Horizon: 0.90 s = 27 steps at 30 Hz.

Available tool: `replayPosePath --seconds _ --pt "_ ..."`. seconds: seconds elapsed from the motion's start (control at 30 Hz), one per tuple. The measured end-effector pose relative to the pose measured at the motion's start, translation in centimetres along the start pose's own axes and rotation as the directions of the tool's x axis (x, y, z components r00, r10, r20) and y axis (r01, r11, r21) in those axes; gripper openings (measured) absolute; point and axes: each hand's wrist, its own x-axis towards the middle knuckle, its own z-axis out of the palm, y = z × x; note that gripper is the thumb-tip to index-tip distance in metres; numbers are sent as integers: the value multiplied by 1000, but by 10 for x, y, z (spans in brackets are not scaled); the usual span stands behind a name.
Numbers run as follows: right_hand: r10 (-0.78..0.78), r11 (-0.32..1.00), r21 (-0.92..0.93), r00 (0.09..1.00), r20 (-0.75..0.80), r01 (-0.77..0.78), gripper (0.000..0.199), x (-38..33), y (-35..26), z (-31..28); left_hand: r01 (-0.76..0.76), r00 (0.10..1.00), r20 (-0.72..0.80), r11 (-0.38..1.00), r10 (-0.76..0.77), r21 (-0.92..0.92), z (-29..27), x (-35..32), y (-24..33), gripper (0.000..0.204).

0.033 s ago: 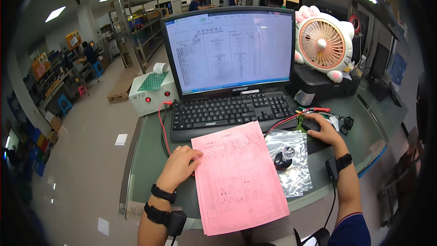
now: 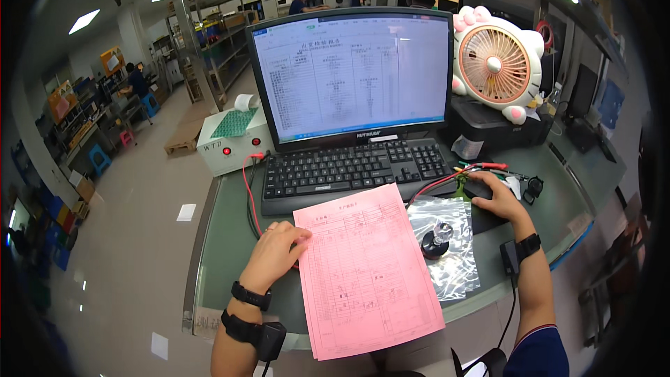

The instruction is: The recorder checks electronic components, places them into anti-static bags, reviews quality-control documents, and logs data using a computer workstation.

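Observation:
A stack of pink printed forms (image 2: 370,272) lies at the front of the desk, overhanging its near edge. My left hand (image 2: 279,248) pinches the upper left edge of these sheets between thumb and fingers. Right of the keyboard, my right hand (image 2: 504,199) curls over a dark computer mouse (image 2: 480,188), mostly hidden under the fingers, on a black mouse pad (image 2: 486,222). Between the forms and the pad lies a clear plastic bag (image 2: 457,272). On the bag sits a small round black piece (image 2: 434,246) with a clear knob.
A black keyboard (image 2: 356,171) stands before a lit monitor (image 2: 356,84) showing a table document. To its left is a white box (image 2: 234,146) with red switches and a red lead (image 2: 250,195). A cat-shaped fan (image 2: 495,66) tops a black printer (image 2: 488,126). Cables and pens lie beyond my right hand.

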Motion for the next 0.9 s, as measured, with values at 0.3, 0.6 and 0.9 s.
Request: replayPosePath --seconds 0.3,0.6,0.9 --pt "19 1000 7 1000 4 -19 61 -4 -4 0 -33 999 -2 999 33 22 2 -2 0 19" --pt "49 999 3 999 14 -49 63 -4 -4 1 -13 1000 13 1000 13 23 2 -2 1 22" --pt "47 999 2 999 19 -47 62 -4 -8 0 -5 999 48 996 1 86 5 -2 3 28"
